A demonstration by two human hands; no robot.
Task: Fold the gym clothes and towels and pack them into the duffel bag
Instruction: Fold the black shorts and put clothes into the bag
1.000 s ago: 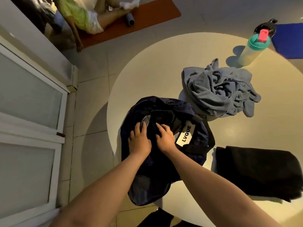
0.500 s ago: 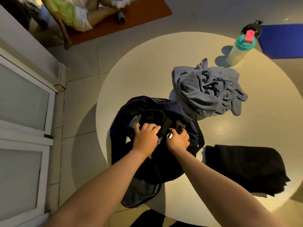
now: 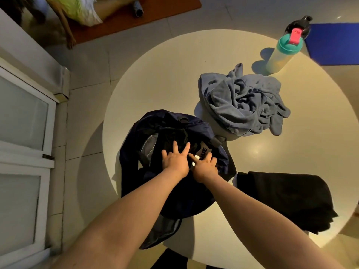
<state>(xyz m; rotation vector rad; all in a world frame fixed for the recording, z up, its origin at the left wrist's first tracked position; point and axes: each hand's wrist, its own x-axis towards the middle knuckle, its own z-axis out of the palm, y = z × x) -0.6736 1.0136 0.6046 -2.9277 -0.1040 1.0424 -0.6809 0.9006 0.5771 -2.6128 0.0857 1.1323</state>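
Observation:
A dark navy duffel bag (image 3: 155, 125) lies on the left part of the round cream table (image 3: 159, 74), partly hanging over its near edge. My left hand (image 3: 174, 160) lies flat on the bag's dark contents, fingers spread and straight. Right beside it my right hand (image 3: 205, 166) rests on the bag's white label, index finger pointing, the other fingers curled; what they hold, if anything, is hidden. A crumpled grey-blue towel (image 3: 242, 101) sits behind the bag. A folded black cloth (image 3: 281, 199) lies at the right near edge.
A shaker bottle (image 3: 281, 53) with a teal lid and pink cap stands at the table's far side. A person sits on an orange mat (image 3: 155, 10) on the floor beyond. A blue mat (image 3: 334, 43) is at the far right. White cabinet doors (image 3: 21, 133) line the left.
My left hand has gone from a curled grip on the bag's inner fabric to lying flat with spread fingers. The right hand stays by the label. The view has shifted slightly.

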